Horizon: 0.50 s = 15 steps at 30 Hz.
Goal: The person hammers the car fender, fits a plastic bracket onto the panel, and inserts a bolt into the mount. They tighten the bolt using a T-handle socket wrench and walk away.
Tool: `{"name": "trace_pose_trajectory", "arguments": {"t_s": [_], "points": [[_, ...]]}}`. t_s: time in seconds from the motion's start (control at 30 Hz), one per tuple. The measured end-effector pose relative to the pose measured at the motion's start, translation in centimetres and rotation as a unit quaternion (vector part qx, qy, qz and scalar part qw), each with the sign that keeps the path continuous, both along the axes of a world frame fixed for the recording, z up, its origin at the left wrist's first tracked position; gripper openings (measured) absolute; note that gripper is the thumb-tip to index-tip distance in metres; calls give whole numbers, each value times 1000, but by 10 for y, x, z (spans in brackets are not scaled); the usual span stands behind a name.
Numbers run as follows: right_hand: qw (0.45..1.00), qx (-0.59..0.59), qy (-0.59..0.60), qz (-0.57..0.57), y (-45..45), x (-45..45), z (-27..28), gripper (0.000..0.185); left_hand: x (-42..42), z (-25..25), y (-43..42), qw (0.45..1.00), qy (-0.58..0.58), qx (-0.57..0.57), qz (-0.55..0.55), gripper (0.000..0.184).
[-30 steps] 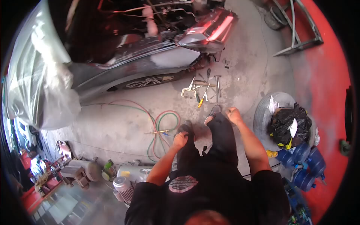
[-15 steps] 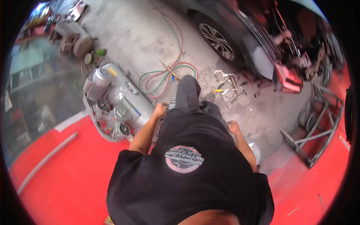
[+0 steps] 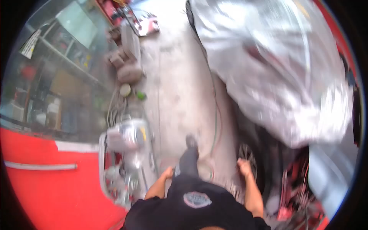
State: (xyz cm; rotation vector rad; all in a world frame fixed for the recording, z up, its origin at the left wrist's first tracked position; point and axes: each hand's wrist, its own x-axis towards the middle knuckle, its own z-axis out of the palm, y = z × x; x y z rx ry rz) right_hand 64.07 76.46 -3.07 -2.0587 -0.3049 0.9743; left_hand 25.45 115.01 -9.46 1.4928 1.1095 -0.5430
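My left hand (image 3: 168, 172) hangs beside my left thigh, near the grey air compressor (image 3: 128, 138); its fingers are too blurred to make out. My right hand (image 3: 243, 167) is out in front of my right side with the fingers curled, close to the car's wheel (image 3: 247, 155) in view. Whether anything small is inside it is hidden. One dark shoe (image 3: 191, 142) is stretched forward on the concrete floor (image 3: 180, 103). A red and green hose (image 3: 216, 122) runs along the floor between my feet and the car.
Plastic sheeting (image 3: 268, 69) covers part of the car on the right. Brown machinery (image 3: 128, 57) stands along the left, beside a glass-fronted cabinet (image 3: 69, 80). A red wall (image 3: 46, 180) is at the lower left. Red and white items (image 3: 147, 25) lie at the far end.
The view has swung round from the floor tools and open car front toward the aisle between compressor and covered car. One leg is now forward. Both arms remain low at my sides.
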Motion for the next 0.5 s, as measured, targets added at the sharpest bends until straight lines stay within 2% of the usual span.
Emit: {"name": "trace_pose_trajectory", "arguments": {"t_s": [0.03, 0.07, 0.1, 0.13, 0.17, 0.2, 0.27, 0.33, 0.4, 0.47, 0.5], "points": [[981, -54, 136, -130, 69, 5, 8, 38, 29, -7, 51, 1000, -5, 31, 1, 37], [971, -67, 208, -98, 117, 18, 5, 36, 57, -8, 103, 998, -2, 57, 8, 38], [981, -96, 156, 62, 155, 36, -4, 39, 87, -5, 158, 996, -3, 80, 39, 39], [965, -134, 70, 213, 202, 57, 1, 43, 118, 8, 213, 991, -14, 97, 86, 41], [930, -98, -132, 330, 234, 77, -10, 47, 144, 9, 260, 967, -63, 112, 221, 40], [939, -103, -105, 312, 270, 90, 7, 46, 171, 32, 297, 954, -112, 111, 256, 39], [951, -99, -91, 278, 346, 138, 61, 46, 246, 112, 369, 917, -214, 102, 321, 37], [957, -85, -100, 259, 407, 176, 81, 45, 293, 150, 422, 903, -273, 102, 316, 39], [957, -93, -128, 242, 455, 226, 69, 43, 324, 151, 466, 908, -286, 107, 287, 40], [955, -121, -153, 222, 499, 277, 49, 43, 350, 132, 502, 931, -262, 125, 223, 41], [957, -138, -136, 217, 515, 304, 21, 39, 356, 107, 523, 944, -233, 149, 182, 41]]}}
